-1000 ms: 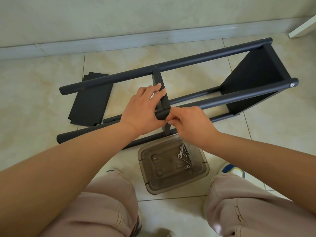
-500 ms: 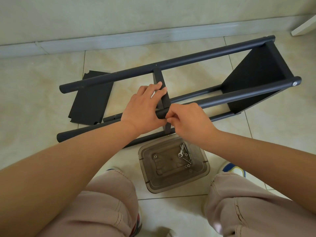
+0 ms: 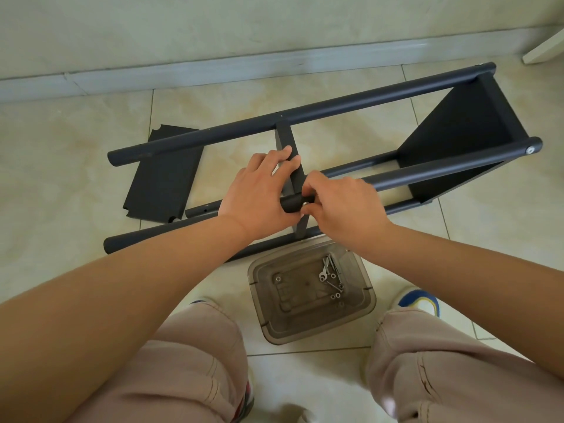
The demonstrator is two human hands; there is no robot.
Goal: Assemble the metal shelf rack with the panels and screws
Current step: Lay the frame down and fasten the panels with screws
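Rack [image 3: 335,108] flat, poles running left-right

The floor [image 3: 76,166] is laid with glossy cream tiles veined in light brown, with thin dark grout lines running between them. Along the top of the view a pale grey skirting board [image 3: 213,70] runs the width of the room, and above it rises a pale greenish wall [image 3: 244,22]. At the upper right corner a white edge of some furniture [image 3: 546,47] juts in; what it belongs to cannot be told. Low in the view are the person's knees in light pinkish-beige trousers [image 3: 183,377], and the toe of a white shoe with blue and yellow trim [image 3: 419,302] shows beside the right knee.
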